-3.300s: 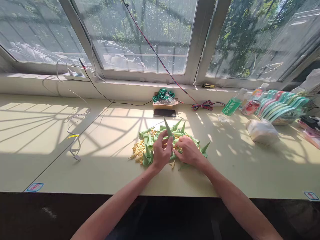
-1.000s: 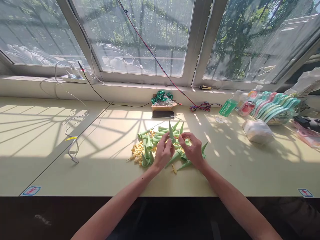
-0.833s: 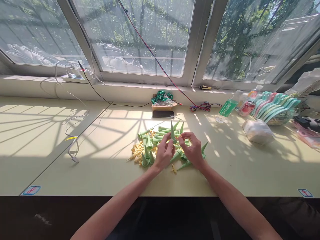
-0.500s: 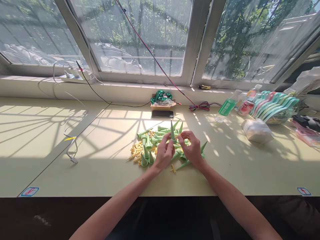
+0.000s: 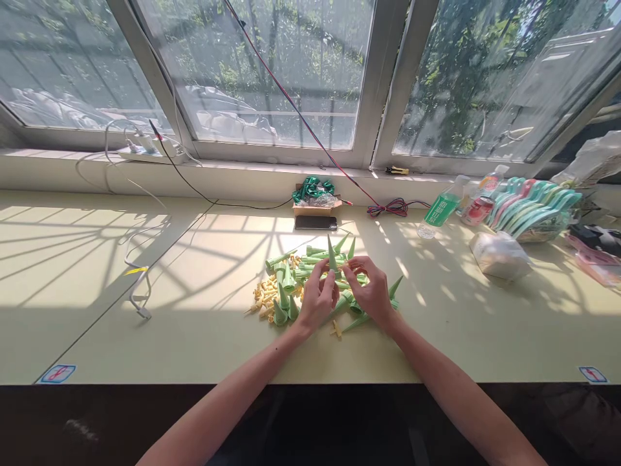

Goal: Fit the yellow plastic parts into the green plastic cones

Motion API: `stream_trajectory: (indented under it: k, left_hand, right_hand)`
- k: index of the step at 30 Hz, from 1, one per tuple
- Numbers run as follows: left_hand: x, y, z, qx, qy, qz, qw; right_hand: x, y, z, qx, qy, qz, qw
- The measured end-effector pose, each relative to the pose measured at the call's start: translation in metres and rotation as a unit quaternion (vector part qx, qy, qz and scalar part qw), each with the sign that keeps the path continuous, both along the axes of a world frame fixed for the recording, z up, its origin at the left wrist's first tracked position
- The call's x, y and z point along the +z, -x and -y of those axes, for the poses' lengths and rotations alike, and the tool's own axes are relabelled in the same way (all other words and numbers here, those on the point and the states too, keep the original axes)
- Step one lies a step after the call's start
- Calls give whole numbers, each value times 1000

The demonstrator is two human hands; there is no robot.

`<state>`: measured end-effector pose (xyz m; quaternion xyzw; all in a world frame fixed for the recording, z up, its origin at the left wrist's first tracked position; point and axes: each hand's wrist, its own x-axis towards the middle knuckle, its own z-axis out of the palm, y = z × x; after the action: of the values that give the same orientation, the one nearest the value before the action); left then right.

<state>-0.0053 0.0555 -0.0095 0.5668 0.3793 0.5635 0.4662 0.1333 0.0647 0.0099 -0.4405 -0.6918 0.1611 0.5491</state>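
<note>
- Pale yellow-green laminate is making up the worktop (image 5: 194, 336), which is running the full width of the frame under a row of windows, with strong sun throwing barred shadows across it.
- Left hand (image 5: 317, 301) is pinching a green cone (image 5: 332, 255) near its wide end and holding it tip-up at the centre of the frame, above the pile of green cones (image 5: 291, 275).
- Right hand (image 5: 372, 294) is sitting just beside it, fingertips curled together close to the cone's base. What they are pinching, if anything, is too small to tell.
- Small yellow pieces (image 5: 266, 299) are lying against the left side of the pile.
- A dark phone (image 5: 315, 222) and a cardboard box (image 5: 315, 206) are lying behind the pile, towards the sill.
- A green bottle (image 5: 440, 210), a white bag (image 5: 499, 254) and a stack of pastel items (image 5: 531, 207) are crowding the upper right.
- A white cable (image 5: 138, 285) is trailing over the left half, well apart from the hands. Bare surface is lying between the pile and the near edge.
- Compared with three seconds ago, the right hand is no longer resting low on the pile but is raised beside the cone. Over the last second both hands are staying almost in place.
</note>
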Motion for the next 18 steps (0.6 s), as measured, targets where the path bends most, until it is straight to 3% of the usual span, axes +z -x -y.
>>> stream_trajectory:
  k: [18]
  left_hand:
    - [8, 1, 2, 20, 12, -6, 1000]
  right_hand:
    - [-7, 1, -5, 16, 15, -7, 1000]
